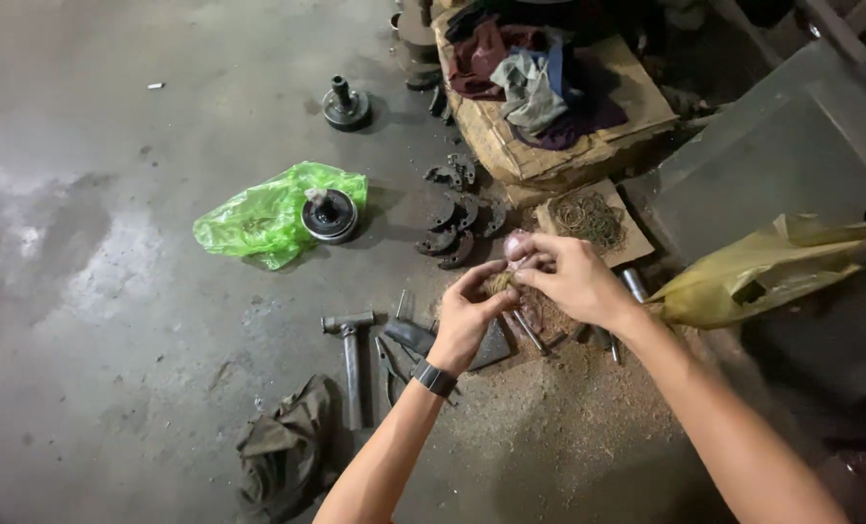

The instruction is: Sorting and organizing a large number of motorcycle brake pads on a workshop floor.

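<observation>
upright, small pinkish part (516, 246) pinched between left hand (467, 315) and right hand (573, 281)

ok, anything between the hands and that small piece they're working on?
Nothing visible. Both the left hand and right hand already have their fingers on the small brownish piece, held above the floor. What it is can't be told.

1. Small brownish part (502, 282), dusty and rust-toned, held up above the hammer (351, 361), to its right; exact shape too blurred to tell.
2. Pinched from the left by left hand (467, 315) fingertips, black band on that wrist.
3. Gripped from the right by right hand (573, 279), fingers curled over its top.
</observation>
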